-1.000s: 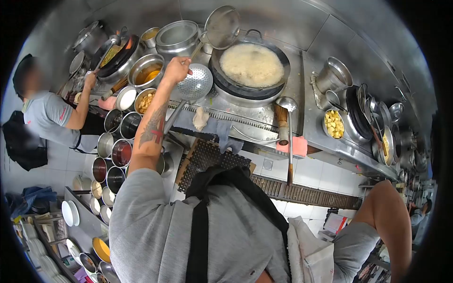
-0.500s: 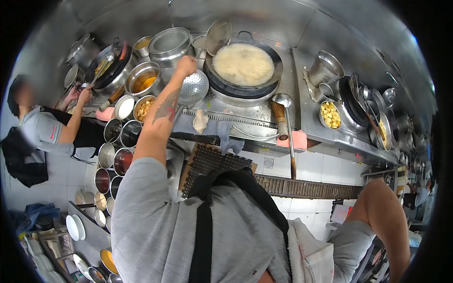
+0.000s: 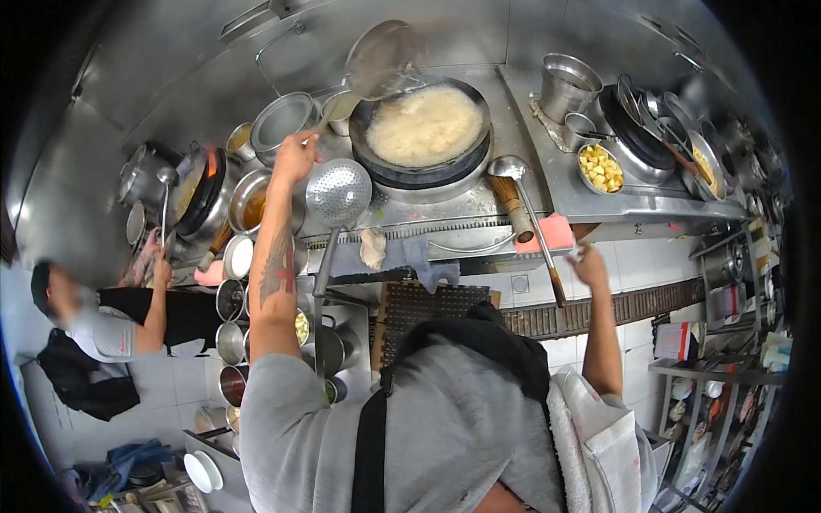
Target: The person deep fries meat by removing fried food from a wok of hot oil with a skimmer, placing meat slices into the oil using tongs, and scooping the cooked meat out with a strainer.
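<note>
My left hand (image 3: pixel 298 157) is closed around the handle of a round mesh strainer (image 3: pixel 381 60), which is raised at the back left of a wok (image 3: pixel 410 178). Pale, foaming liquid (image 3: pixel 425 126) fills much of the wok. Below my left hand lies a perforated skimmer (image 3: pixel 339 193), its handle pointing toward me. My right hand (image 3: pixel 590 267) is in the air just right of a ladle (image 3: pixel 539 229), apart from its handle, with fingers loosely bent and nothing in them. The ladle lies across the counter edge beside a bamboo brush (image 3: pixel 511 209) and a pink cloth (image 3: pixel 547 233).
A bowl of yellow cubes (image 3: pixel 601 171) and a metal pot (image 3: pixel 569 85) stand to the right. Several sauce pots are at left, with a blue-grey cloth (image 3: pixel 402 259) along the front edge. At far left, a co-worker (image 3: pixel 111 321) holds a ladle over another wok.
The strainer has swung up at the back left of the wok, held in my left hand. My right hand has come into view near the ladle handle. The view has shifted.
</note>
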`<action>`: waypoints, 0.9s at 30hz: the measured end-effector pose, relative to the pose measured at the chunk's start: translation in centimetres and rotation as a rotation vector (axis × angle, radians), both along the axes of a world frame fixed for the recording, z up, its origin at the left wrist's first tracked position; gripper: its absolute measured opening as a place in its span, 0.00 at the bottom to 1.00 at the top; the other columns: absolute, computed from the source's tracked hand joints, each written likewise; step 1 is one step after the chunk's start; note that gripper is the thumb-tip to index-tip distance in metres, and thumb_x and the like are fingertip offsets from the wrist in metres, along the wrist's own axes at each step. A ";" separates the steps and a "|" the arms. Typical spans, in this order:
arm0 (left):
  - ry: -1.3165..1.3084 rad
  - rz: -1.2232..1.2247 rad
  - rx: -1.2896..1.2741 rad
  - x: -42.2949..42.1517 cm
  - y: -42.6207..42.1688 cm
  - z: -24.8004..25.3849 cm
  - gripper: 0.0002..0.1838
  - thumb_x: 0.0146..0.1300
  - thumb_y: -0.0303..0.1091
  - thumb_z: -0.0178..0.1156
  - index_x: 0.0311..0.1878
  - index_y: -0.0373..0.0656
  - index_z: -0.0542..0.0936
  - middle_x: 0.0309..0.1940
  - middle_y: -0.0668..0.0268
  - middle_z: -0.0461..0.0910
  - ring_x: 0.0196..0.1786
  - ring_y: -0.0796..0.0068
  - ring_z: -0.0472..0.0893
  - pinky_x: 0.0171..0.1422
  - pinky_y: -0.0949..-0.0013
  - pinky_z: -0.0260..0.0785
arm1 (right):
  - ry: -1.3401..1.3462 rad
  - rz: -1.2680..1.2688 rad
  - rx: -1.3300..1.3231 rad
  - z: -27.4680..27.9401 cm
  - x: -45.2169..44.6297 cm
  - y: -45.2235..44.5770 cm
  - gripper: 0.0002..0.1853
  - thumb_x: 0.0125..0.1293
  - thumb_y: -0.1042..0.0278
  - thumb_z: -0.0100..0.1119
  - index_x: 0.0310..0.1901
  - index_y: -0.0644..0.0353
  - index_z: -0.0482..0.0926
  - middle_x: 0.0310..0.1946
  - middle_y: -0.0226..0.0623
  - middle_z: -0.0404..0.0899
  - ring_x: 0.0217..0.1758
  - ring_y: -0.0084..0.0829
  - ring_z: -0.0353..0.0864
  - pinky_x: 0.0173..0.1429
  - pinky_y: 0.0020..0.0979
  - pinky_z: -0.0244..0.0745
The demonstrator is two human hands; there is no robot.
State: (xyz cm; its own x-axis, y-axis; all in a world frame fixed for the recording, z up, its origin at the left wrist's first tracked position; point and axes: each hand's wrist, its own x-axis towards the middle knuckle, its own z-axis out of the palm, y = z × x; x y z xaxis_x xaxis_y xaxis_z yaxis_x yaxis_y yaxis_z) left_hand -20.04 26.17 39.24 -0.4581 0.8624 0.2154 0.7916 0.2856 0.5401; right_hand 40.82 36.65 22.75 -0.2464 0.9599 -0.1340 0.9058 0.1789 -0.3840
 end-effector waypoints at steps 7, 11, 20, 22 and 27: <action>0.130 0.140 -0.132 -3.3 1.9 -0.5 0.16 0.68 0.39 0.51 0.51 0.42 0.81 0.22 0.58 0.83 0.34 0.64 0.85 0.49 0.63 0.74 | 0.124 -0.120 -0.192 -11.9 0.2 -3.3 0.23 0.55 0.57 0.65 0.45 0.68 0.76 0.38 0.61 0.80 0.45 0.55 0.81 0.52 0.47 0.74; 0.109 0.159 -0.239 -4.3 3.3 -0.5 0.15 0.67 0.37 0.51 0.47 0.41 0.82 0.21 0.58 0.83 0.28 0.68 0.84 0.40 0.64 0.74 | 0.133 -0.142 -0.203 -12.8 -0.3 -3.3 0.16 0.56 0.62 0.62 0.39 0.66 0.74 0.36 0.59 0.80 0.45 0.57 0.80 0.50 0.49 0.74; -0.772 0.172 -0.631 -5.4 2.6 -0.3 0.18 0.72 0.34 0.45 0.61 0.39 0.71 0.27 0.63 0.78 0.13 0.89 0.59 0.12 0.81 0.49 | 0.301 -0.211 -0.197 -11.5 -0.5 -3.5 0.16 0.59 0.60 0.63 0.36 0.67 0.76 0.28 0.54 0.80 0.35 0.51 0.81 0.43 0.45 0.74; -0.882 0.167 -0.668 -5.1 1.9 -0.9 0.18 0.72 0.33 0.44 0.62 0.38 0.69 0.28 0.64 0.76 0.13 0.91 0.57 0.12 0.84 0.48 | 0.355 -0.229 -0.234 -10.4 -0.9 -3.7 0.16 0.59 0.59 0.63 0.34 0.67 0.76 0.24 0.51 0.79 0.29 0.45 0.81 0.38 0.42 0.75; -1.185 0.061 -0.647 -4.0 1.6 -4.4 0.16 0.71 0.26 0.43 0.58 0.35 0.72 0.27 0.62 0.73 0.14 0.91 0.57 0.12 0.86 0.48 | 0.760 -0.202 -0.509 -3.1 -5.5 -1.4 0.18 0.61 0.57 0.63 0.29 0.67 0.75 0.14 0.35 0.72 0.18 0.26 0.74 0.23 0.32 0.67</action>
